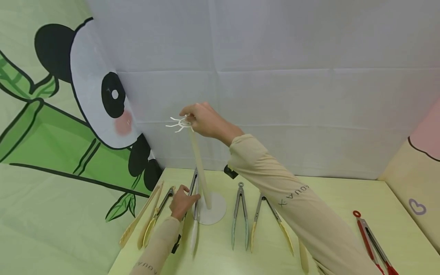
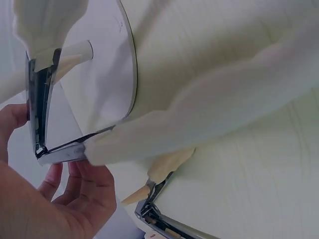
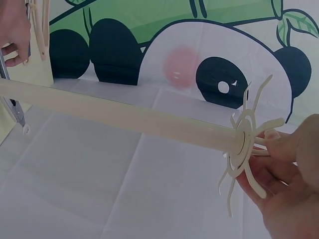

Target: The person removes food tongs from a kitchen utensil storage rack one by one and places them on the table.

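My right hand [image 1: 207, 121] is raised and pinches the pale hook ring [image 3: 245, 144] at the top of a tall stand. Below it, the stand's cream pole [image 1: 197, 160] runs slightly tilted to a round white base [image 1: 217, 214] on the table. Down by that base, my left hand [image 1: 183, 201] holds a pair of metal tongs with white tips [image 2: 184, 119]. In the left wrist view, the thumb lies along one arm of these tongs and the fingers against the other. Their arms are spread apart.
Left of my left hand lie wooden-looking tongs [image 1: 132, 231] and yellow-tipped tongs [image 1: 148, 230]. To the right are green-tipped tongs [image 1: 233, 227], another yellow-tipped pair [image 1: 256, 225] and red tongs [image 1: 369, 244]. Behind the table [image 1: 216, 252] hangs a white cloth [image 1: 275, 95].
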The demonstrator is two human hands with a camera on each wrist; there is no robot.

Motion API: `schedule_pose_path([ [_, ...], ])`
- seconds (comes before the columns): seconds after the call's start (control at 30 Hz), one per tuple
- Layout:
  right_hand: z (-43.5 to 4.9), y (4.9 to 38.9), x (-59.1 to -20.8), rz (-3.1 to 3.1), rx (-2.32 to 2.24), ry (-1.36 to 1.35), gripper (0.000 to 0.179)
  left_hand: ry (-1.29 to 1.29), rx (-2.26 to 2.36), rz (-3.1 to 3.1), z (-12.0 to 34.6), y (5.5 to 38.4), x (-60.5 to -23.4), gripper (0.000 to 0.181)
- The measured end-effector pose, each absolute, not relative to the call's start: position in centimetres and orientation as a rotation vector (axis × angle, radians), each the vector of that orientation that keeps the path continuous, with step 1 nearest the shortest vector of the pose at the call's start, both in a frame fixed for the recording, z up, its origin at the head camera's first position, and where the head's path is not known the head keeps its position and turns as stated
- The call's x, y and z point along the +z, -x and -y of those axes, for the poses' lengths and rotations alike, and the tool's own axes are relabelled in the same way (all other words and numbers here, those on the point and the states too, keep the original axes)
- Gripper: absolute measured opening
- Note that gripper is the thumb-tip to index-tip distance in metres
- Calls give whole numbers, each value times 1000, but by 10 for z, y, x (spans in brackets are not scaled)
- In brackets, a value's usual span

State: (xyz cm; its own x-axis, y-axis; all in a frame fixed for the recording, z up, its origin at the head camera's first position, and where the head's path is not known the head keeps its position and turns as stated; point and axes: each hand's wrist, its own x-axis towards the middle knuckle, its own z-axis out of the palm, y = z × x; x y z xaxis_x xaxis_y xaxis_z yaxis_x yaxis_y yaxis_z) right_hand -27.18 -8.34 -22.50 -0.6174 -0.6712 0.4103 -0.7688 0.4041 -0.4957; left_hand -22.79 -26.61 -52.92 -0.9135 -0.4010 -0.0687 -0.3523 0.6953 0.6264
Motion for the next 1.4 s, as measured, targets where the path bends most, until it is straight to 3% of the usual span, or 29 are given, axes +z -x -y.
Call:
schedule_pose_path([
  [1.1, 79, 278, -226, 2480, 1006, -1326, 31, -611, -1024, 2874, 254, 235, -545, 54],
  [1.4, 77, 284, -229, 2472, 1031, -1328, 31, -599, -992, 2929, 248, 239, -542, 42],
])
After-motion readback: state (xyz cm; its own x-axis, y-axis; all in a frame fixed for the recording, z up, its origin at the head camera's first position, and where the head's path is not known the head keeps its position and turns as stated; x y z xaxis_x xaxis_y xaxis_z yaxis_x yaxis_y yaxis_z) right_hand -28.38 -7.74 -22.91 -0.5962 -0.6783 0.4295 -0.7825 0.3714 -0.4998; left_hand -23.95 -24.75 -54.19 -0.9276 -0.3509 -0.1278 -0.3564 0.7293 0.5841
